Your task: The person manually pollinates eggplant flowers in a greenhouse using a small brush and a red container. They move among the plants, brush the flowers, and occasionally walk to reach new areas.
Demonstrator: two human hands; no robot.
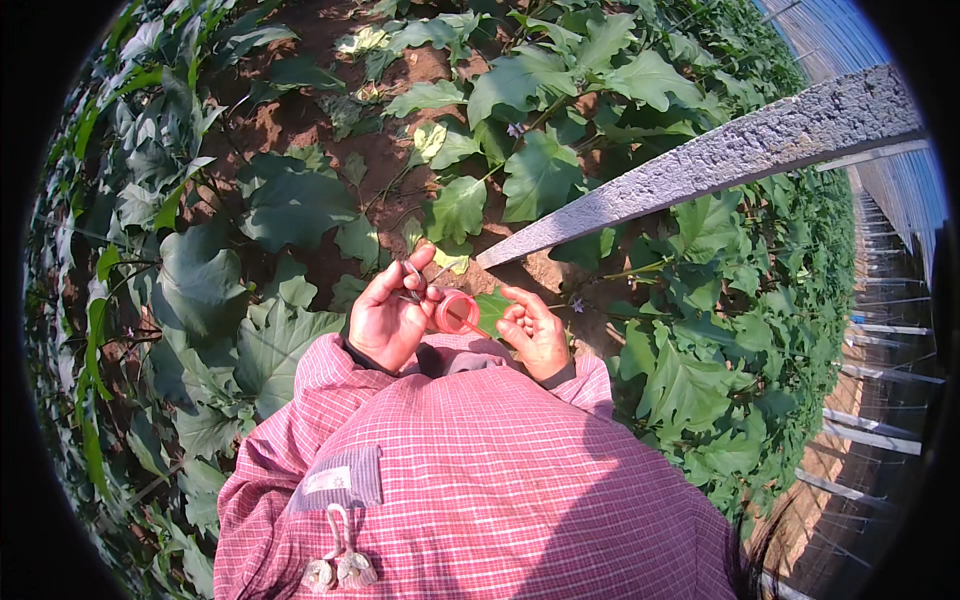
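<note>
My left hand (391, 311), palm up, holds a small round red plastic container (457, 311) at its rim by the fingertips. A pair of small metal scissors (412, 283) hangs on the fingers of the same hand, the blades pointing to the upper right. In my right hand (535, 331), between thumb and fingers, is a thin reddish stick (474, 327) whose far end reaches into the container's opening. The tip inside cannot be made out clearly. A green leaf (491, 310) shows between the two hands.
Eggplant plants with broad leaves (540, 176) and a few purple flowers (516, 130) surround me. A rough concrete post (637, 180) slants from the soil to the upper right. Reddish soil (409, 71) lies ahead; metal bars (874, 424) stand at the far right.
</note>
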